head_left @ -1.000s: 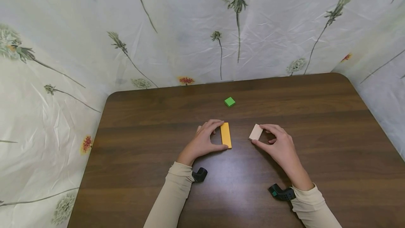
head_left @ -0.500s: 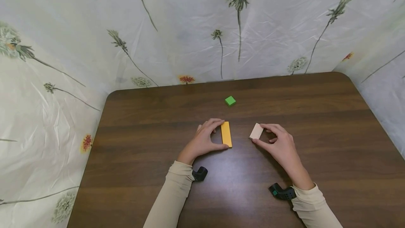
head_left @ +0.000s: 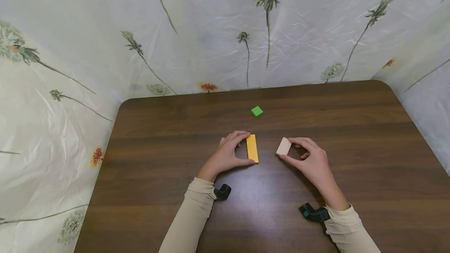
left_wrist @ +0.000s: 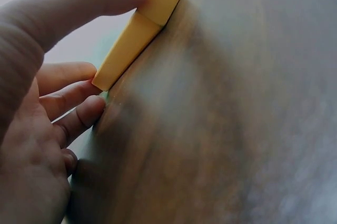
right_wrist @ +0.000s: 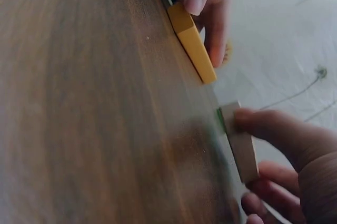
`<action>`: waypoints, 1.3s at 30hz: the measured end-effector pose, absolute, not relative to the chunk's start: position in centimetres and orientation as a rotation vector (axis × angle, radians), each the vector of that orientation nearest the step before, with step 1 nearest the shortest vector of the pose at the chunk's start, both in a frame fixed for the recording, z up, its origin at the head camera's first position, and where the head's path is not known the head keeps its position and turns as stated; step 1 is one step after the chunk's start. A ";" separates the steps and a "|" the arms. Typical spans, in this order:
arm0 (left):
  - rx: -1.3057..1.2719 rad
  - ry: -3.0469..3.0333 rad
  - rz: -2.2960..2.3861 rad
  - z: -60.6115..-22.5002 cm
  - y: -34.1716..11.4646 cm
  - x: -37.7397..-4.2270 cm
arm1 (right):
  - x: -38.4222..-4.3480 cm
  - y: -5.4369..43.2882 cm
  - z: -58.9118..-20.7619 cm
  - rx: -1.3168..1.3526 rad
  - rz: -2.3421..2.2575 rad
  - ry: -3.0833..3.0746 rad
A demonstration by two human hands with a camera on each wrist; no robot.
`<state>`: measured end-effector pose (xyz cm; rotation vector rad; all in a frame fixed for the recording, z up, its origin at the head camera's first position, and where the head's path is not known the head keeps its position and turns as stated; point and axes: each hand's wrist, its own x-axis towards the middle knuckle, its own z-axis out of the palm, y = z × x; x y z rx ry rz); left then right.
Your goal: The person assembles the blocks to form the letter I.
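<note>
Two hands: left hand [head_left: 225, 157] pinches one yellow block [head_left: 252, 148]; right hand [head_left: 316, 163] pinches one pale block [head_left: 283, 146].
Yellow block: on the surface [head_left: 158, 167].
Pale block: right of the yellow block, apart.
One green block [head_left: 257, 111]: beyond the yellow block.

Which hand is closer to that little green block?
Left. The left hand, holding the yellow block, is in front of the green block and slightly left; the right hand, holding the pale block, is farther off, in front and to the right.
</note>
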<state>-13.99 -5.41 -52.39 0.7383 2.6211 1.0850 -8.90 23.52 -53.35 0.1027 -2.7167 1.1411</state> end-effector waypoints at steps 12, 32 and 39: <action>0.710 2.600 1.069 -52.1 -5.4 -14.0 | -8.2 22.1 -53.7 0.532 1.221 -2.716; 0.712 2.592 1.090 -52.4 -5.6 -14.1 | -7.8 20.9 -53.7 0.820 1.274 -2.669; 0.712 2.597 1.091 -52.3 -5.6 -14.0 | -7.4 20.7 -53.6 0.871 1.266 -2.687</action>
